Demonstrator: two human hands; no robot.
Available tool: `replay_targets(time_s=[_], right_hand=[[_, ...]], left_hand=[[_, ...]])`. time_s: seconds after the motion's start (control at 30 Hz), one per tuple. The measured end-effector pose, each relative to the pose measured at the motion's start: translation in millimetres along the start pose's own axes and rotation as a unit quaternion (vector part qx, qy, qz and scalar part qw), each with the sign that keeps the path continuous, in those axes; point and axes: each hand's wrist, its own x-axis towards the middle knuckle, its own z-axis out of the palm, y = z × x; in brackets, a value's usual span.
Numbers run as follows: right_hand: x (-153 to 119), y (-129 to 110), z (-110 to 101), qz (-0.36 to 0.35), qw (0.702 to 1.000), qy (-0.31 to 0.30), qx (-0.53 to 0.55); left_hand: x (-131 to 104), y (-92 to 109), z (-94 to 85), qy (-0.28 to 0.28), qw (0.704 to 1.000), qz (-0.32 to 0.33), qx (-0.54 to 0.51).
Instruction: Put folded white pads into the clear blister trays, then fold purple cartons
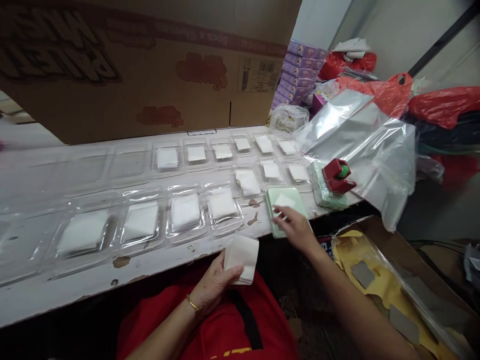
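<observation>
My left hand (213, 282) is closed around a small stack of white paper squares (243, 260), held up off the table's front edge with the thumb across the front. My right hand (294, 227) is over a pale green flat device, perhaps a small scale (270, 212). Its fingers are bent together at a whitish bit, slightly blurred, so what they pinch is unclear. Another white paper piece (285, 201) lies on the device beside the fingertips. Clear plastic trays (204, 227) stand in rows to the left, several with white paper stacks (185, 210) inside.
Behind the rows stands a large cardboard box (210, 105). A red tape dispenser (338, 176) sits on a wrapped block (324, 187) at right. Clear plastic sheets (382, 150) hang over the table's right end. Below is an open carton (360, 227) with yellow lining; purple boxes (300, 75) are stacked behind.
</observation>
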Motion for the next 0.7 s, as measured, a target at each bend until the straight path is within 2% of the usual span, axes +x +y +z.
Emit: replay_targets(time_s=[0.07,0.17,0.27,0.4,0.5,0.57,0.63,0.7], right_hand=[[27.0,31.7,-20.9,0.064,0.989,0.029,-0.127],[56.5,63.8,-38.4,0.113,0.966,-0.020,-0.231],[68.1,71.8,-38.3,0.122,0.962,-0.050,-0.239],[67.5,67.5,-35.4,0.122,0.961,-0.068,-0.239],[60.8,54.5,-38.8,0.100,0.964,-0.082,-0.234],[56.1,33.7,-37.2,0.059,0.972,-0.097,-0.208],[54.7,0.4,-26.3,0.004,0.981,-0.126,-0.147],[58.6,-43.8,-3.1,-0.043,0.981,-0.177,-0.069]], left_hand=[[-2.3,1.2,-0.5,0.014,1.000,0.003,0.014],[-7.1,4.0,0.3,0.043,0.999,0.012,0.026],[-13.6,9.2,0.3,0.065,0.997,0.019,0.033],[-24.7,17.6,-6.4,0.045,0.998,0.019,0.036],[-33.6,18.5,-19.2,0.056,0.997,0.037,0.029],[-41.1,15.6,-30.6,0.076,0.996,0.050,0.011],[-51.4,11.1,-43.0,0.102,0.993,0.065,-0.014],[-64.5,6.3,-56.1,0.130,0.987,0.085,-0.042]])
